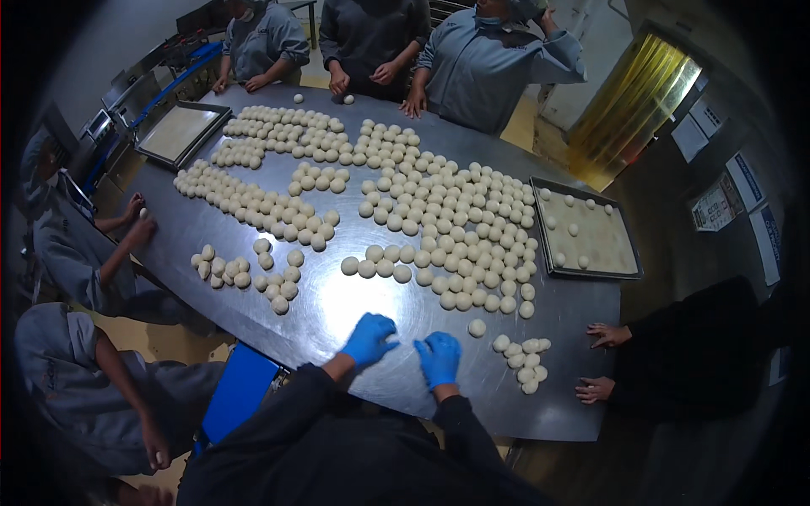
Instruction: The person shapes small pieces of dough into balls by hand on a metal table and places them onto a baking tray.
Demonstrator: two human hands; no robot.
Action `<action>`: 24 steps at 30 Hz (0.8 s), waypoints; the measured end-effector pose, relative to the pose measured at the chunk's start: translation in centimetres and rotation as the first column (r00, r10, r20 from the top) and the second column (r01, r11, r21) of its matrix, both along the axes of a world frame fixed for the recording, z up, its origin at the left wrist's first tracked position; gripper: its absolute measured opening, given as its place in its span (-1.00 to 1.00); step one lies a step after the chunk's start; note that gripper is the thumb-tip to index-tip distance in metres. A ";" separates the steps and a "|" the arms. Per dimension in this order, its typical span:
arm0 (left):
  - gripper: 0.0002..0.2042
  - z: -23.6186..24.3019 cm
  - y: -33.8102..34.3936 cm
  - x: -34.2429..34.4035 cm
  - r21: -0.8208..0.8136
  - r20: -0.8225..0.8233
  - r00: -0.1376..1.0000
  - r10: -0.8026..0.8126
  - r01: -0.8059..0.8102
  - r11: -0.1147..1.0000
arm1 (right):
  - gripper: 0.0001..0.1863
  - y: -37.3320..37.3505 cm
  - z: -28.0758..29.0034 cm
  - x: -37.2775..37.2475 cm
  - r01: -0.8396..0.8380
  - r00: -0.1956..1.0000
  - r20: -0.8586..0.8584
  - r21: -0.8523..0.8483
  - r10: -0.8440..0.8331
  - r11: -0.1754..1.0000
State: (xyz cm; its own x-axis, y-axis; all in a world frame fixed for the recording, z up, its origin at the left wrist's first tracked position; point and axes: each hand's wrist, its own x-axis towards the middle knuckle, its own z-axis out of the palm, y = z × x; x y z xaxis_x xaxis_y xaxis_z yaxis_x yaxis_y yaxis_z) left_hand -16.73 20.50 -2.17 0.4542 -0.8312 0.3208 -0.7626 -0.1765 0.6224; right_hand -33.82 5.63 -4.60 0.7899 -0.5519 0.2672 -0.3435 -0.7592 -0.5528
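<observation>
Both my hands wear blue gloves and hover over or rest on the near edge of the steel table; which of these I cannot tell. My left hand (369,340) has its fingers apart, curved toward the right, with nothing seen in it. Close by, my right hand (439,359) points its thumb and fingers to the left and also shows nothing in its grasp. A gap lies between the two hands. Nearest the right hand is a single dough ball (477,328). Beyond the hands, a short row of dough balls (385,268) adjoins a large block of pale round dough balls (456,219).
A small dough cluster (525,363) lies right, another (224,268) left. One tray (179,135) stands far left; another tray (591,232) holding several balls sits right. Co-workers line the far and left sides of the steel table (329,316); a person's hands (606,336) rest at its right edge.
</observation>
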 end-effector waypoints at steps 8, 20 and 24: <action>-0.90 -2.2 4.0 -5.8 0.066 -0.042 0.980 -0.195 0.198 0.978 | -0.76 3.5 -3.5 -4.1 -0.029 0.987 0.159 -0.061 0.039 0.998; -0.91 -1.1 3.3 -5.4 0.369 0.049 0.986 -0.162 0.133 0.920 | -0.78 1.6 -3.2 -3.1 -0.056 0.996 0.068 -0.034 0.058 0.998; -0.90 -1.4 -0.8 -0.6 0.103 -0.083 0.995 -0.057 0.065 0.993 | -0.76 -1.5 -0.1 0.6 -0.128 0.991 0.032 -0.021 0.128 0.992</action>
